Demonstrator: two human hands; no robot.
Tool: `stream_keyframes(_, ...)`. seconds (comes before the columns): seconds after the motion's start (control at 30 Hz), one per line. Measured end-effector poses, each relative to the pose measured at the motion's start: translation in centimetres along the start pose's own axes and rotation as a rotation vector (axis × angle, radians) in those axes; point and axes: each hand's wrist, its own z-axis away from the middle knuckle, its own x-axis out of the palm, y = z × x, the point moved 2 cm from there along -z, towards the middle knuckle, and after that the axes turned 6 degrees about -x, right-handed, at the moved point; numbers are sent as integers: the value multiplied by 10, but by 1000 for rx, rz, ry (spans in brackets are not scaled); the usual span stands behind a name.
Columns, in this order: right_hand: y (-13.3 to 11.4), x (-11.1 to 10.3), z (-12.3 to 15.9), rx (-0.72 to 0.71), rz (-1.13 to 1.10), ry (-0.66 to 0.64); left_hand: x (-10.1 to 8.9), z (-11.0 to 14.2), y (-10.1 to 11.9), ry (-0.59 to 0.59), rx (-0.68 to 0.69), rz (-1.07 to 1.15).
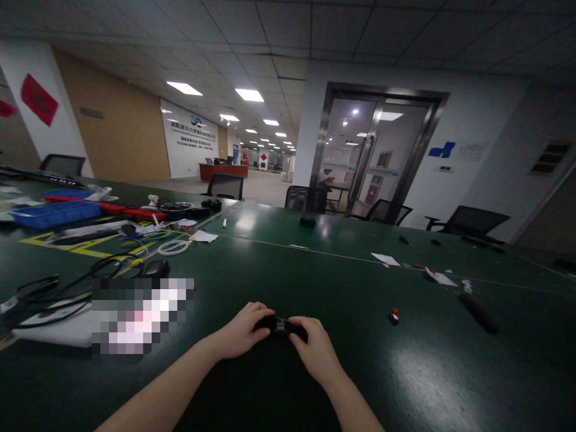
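Both my hands meet over the dark green table [279,270], low in the middle of the view. My left hand [243,333] is closed round one end of a small black part [279,325] with a bit of metal at its middle. My right hand [315,348] pinches the other end of the same black part. The part is small and partly hidden by my fingers, so I cannot name it more closely.
A small red piece [395,315] lies on the table right of my hands, with a black rod-like tool [477,313] further right. Cables [67,288], a blue tray [54,213] and white paper scraps [385,259] lie around. Black office chairs [468,219] stand along the far edge.
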Motion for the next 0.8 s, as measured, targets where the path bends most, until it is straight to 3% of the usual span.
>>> stream_keyframes(0.8,3,0,0,3,-10,-13,-2,2,5,-6,-11,8)
